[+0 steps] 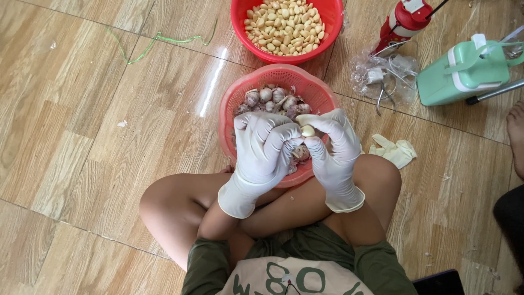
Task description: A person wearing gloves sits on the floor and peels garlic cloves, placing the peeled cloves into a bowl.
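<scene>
Both my hands wear white rubber gloves and meet over a pink mesh basket point(234, 101) holding several unpeeled garlic bulbs point(266, 94). My left hand point(265, 145) and my right hand point(330, 145) pinch a single pale garlic clove point(308, 130) between their fingertips. Farther away stands a red bowl point(333, 24) filled with peeled garlic cloves point(284, 24). I sit cross-legged on the floor with the basket resting against my shins.
A spare white glove point(394, 151) lies on the wooden-look floor to the right. Behind it are a crumpled plastic bag with pliers point(385, 82), a red-and-white bottle point(405, 22) and a mint-green container point(461, 71). Another person's foot point(516, 136) shows at the right edge.
</scene>
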